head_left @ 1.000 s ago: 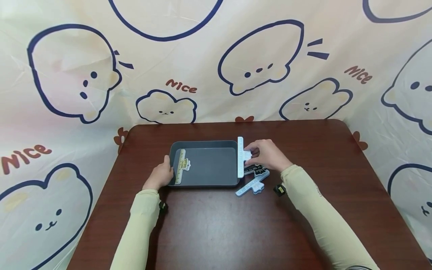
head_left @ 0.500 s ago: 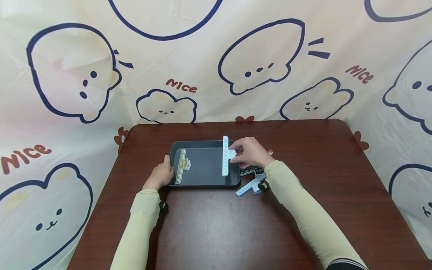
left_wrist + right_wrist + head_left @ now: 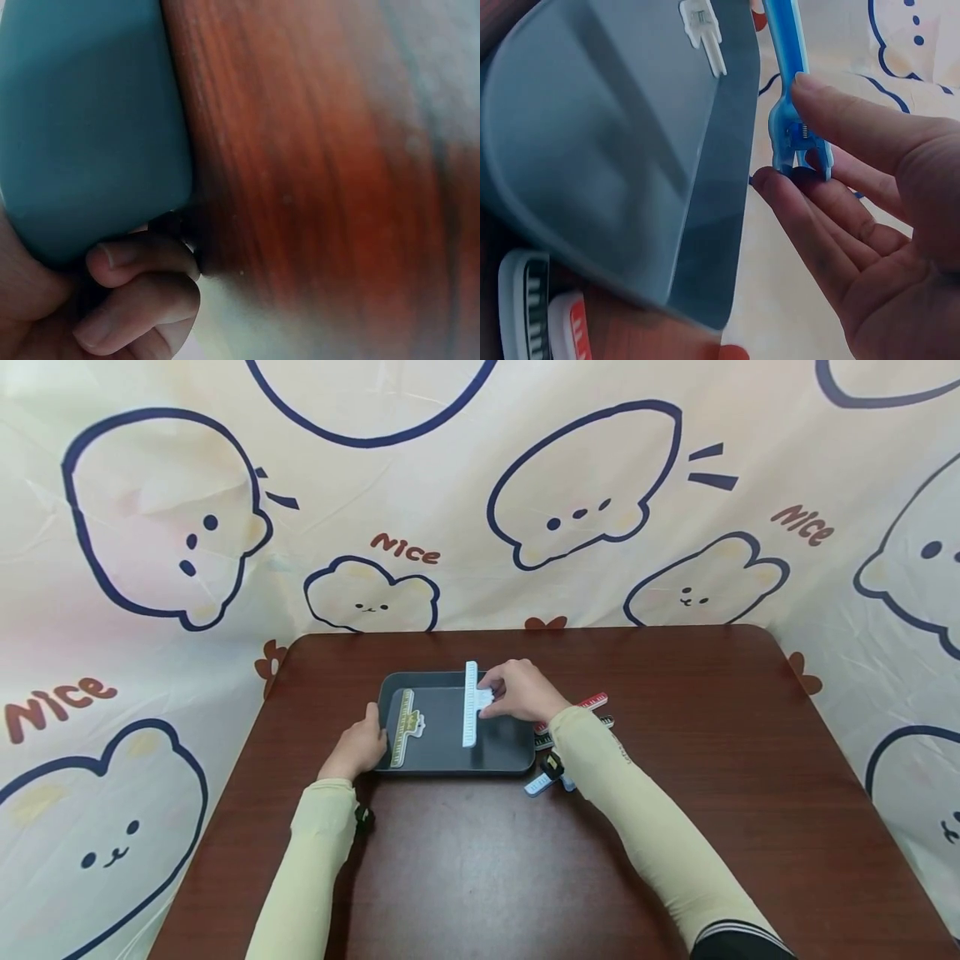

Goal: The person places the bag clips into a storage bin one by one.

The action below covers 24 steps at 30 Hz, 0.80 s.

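Observation:
A dark grey tray (image 3: 442,758) lies on the table, and my left hand (image 3: 354,747) grips its left end, thumb over the rim. In the left wrist view, curled fingers (image 3: 146,296) sit right at the tray's edge. My right hand (image 3: 523,692) pinches a light blue sealing clip (image 3: 470,706) by its handle, holding it above the tray's middle. The clip's long bar points away from and toward the body. Its spring shows between the handles in the right wrist view. Inside the tray, at the left, lies a yellow and white clip (image 3: 403,727).
Just right of the tray lie a red clip (image 3: 596,701), a black clip (image 3: 543,742) and another light blue clip (image 3: 537,785), partly hidden by my right forearm. A cartoon-printed cloth (image 3: 465,593) stands behind the brown table (image 3: 480,860).
My right hand has carried the light blue clip leftward, from beyond the tray's right rim to over its middle, uncovering the red clip. The left hand has stayed on the tray.

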Each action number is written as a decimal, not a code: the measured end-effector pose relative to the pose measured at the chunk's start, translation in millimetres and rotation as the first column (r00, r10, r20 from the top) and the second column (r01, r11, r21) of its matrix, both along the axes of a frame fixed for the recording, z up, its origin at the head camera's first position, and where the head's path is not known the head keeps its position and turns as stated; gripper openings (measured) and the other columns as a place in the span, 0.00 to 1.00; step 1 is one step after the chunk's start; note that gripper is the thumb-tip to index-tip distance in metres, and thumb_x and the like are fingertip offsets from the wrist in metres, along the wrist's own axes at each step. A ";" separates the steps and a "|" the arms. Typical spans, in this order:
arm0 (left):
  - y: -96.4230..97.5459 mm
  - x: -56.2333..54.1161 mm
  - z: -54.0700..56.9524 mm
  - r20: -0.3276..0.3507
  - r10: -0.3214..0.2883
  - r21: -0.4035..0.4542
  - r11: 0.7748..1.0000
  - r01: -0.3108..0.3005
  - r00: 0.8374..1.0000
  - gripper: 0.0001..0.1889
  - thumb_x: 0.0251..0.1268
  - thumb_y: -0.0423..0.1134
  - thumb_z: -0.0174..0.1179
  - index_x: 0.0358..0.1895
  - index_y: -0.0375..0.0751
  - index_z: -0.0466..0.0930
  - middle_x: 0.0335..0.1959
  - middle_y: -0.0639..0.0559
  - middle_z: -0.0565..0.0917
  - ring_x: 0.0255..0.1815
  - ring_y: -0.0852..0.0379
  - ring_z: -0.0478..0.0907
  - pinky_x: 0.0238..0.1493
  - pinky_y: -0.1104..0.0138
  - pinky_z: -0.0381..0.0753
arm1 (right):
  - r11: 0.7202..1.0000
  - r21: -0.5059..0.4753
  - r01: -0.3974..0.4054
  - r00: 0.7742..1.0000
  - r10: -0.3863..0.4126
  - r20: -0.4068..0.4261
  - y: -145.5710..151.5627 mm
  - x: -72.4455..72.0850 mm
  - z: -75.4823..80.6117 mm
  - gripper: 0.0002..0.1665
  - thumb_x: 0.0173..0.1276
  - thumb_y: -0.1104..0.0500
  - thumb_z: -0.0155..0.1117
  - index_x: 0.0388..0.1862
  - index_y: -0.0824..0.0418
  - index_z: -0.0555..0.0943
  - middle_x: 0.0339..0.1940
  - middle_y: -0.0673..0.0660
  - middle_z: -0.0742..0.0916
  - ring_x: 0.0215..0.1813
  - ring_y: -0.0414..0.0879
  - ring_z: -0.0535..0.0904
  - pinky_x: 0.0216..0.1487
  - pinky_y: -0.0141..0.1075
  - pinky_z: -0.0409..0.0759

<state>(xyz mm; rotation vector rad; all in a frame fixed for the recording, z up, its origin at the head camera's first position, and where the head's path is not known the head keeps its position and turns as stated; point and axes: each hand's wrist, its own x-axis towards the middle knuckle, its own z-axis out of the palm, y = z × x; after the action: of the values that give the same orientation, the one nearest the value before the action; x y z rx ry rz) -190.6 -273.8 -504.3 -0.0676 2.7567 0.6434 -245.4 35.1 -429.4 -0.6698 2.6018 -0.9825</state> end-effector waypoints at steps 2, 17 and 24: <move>0.0 -0.7 0.2 0.001 0.000 -0.004 1.000 0.000 1.000 0.25 0.83 0.37 0.44 0.72 0.28 0.49 0.47 0.27 0.83 0.40 0.41 0.83 0.43 0.51 0.79 | 1.000 0.008 -0.007 1.000 0.007 -0.004 -6.6 -1.1 -0.5 0.28 0.56 0.58 0.85 0.55 0.62 0.88 0.47 0.56 0.91 0.45 0.45 0.88 0.51 0.39 0.85; -0.9 -1.2 -0.8 -0.002 0.000 -0.006 1.000 0.000 1.000 0.25 0.83 0.38 0.43 0.72 0.28 0.49 0.47 0.28 0.83 0.41 0.41 0.83 0.44 0.51 0.79 | 0.998 0.056 -0.043 0.999 0.045 -0.029 -52.2 -3.6 -7.9 0.28 0.57 0.55 0.84 0.57 0.60 0.88 0.52 0.56 0.91 0.47 0.44 0.86 0.55 0.39 0.84; -0.2 -0.8 -0.9 -0.009 0.002 -0.005 1.000 -0.002 1.000 0.26 0.82 0.37 0.43 0.73 0.28 0.48 0.49 0.27 0.83 0.42 0.41 0.84 0.45 0.50 0.79 | 0.992 0.104 -0.070 0.996 0.074 -0.040 -66.8 -6.0 -13.3 0.28 0.58 0.54 0.84 0.57 0.59 0.88 0.53 0.55 0.91 0.50 0.44 0.85 0.57 0.39 0.82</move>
<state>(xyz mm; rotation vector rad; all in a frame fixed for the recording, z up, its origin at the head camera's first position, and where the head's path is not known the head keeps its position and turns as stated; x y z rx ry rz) -191.5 -274.0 -505.2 -0.0683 2.7668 0.6393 -251.4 -31.7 -442.6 -0.7611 2.6249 -0.8160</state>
